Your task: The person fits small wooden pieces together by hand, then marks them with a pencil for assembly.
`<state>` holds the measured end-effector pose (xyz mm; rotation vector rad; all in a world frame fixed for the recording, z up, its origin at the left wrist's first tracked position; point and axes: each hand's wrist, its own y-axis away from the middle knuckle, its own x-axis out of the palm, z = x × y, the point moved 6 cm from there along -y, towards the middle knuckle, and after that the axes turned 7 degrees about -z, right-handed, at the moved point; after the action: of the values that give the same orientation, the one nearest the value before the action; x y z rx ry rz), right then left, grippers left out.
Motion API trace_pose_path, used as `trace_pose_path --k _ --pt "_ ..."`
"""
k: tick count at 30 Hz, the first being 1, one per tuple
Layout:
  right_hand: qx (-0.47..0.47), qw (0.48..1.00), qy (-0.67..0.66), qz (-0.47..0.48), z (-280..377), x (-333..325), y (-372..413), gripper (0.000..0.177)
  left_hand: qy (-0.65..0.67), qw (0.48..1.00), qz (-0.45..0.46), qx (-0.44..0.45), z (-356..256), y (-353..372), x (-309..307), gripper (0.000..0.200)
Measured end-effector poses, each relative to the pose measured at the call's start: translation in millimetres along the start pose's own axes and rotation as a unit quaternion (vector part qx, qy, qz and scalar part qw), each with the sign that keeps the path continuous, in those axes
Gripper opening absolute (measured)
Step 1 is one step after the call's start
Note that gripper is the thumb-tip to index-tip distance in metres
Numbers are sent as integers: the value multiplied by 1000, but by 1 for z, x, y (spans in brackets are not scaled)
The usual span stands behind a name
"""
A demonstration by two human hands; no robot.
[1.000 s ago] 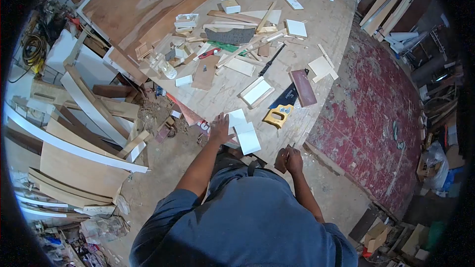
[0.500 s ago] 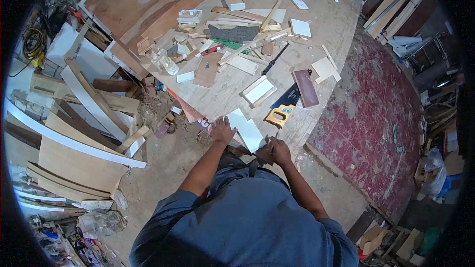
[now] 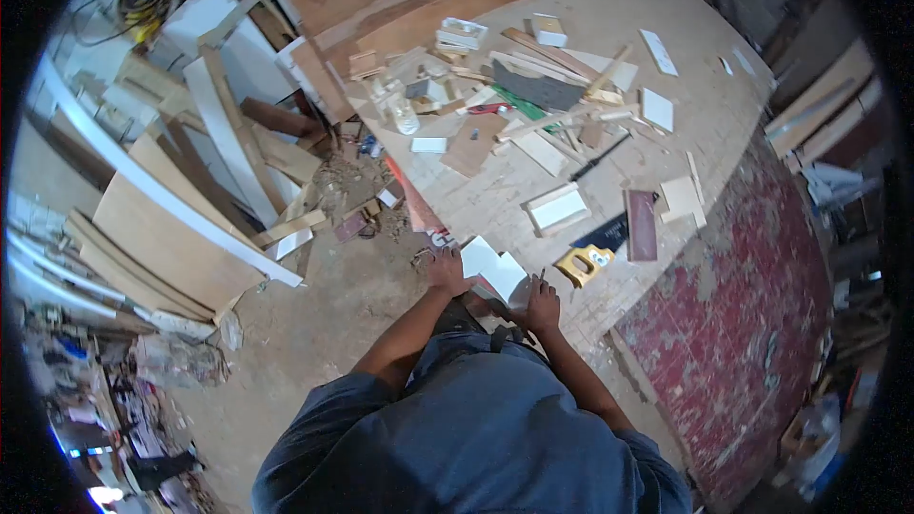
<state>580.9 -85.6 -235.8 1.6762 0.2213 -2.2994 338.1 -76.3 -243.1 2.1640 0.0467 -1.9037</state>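
Two white-faced boards, one (image 3: 479,255) partly beside the other (image 3: 505,275), lie at the near edge of the workbench (image 3: 447,192). My left hand (image 3: 445,271) rests at their left side, fingers spread and thumb toward the boards. At their right end is my right hand (image 3: 544,308), fingers closed; a slim, dark pencil-like stick (image 3: 543,274) pokes up from it. A dark brown flat piece (image 3: 486,306) shows between my hands, below the boards, partly hidden. Beyond my right hand lies a handsaw with a yellow handle (image 3: 584,265), its blade partly under a reddish-brown block (image 3: 642,226).
Wood strips and offcuts (image 3: 538,86) are heaped across the far part of the bench, with a glass jar (image 3: 405,117) at their left. Curved panels (image 3: 171,219) lean at the left. A worn red board (image 3: 743,324) lies to the right of the bench.
My view has turned, so the bench appears shifted right. My right hand has shifted slightly along the boards' right end, and the thin stick now points upward. My left hand stays at the boards' left side.
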Motion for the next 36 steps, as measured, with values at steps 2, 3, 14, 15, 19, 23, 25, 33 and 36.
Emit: trace_pose_path --k 2,3,14,15,19,23,25,33,36 --pt "-31 999 7 12 10 7 -10 107 20 999 18 -21 19 4 7 89" --pt "-54 998 15 17 19 6 -15 106 21 999 14 -38 29 8 3 89" --pt "-210 975 -53 -46 125 0 -70 89 71 976 -79 -190 134 38 -42 82" --pt "-213 974 -54 -45 130 1 -73 89 71 975 -80 -194 141 37 -44 82" --pt "-193 973 -112 -56 136 -3 -81 92 54 980 -113 -155 146 20 -55 79" --pt "-123 982 -137 -37 122 -4 -84 97 77 981 -162 -80 131 -6 -76 74" --pt "-106 984 -129 -56 115 -12 -81 98 61 983 -169 -40 116 -18 -86 72" --pt "-41 989 -92 -105 57 -26 -53 92 31 988 -128 80 43 -49 -72 70" --pt "4 995 -55 -83 32 -24 -35 86 13 989 -71 125 14 -53 -56 71"
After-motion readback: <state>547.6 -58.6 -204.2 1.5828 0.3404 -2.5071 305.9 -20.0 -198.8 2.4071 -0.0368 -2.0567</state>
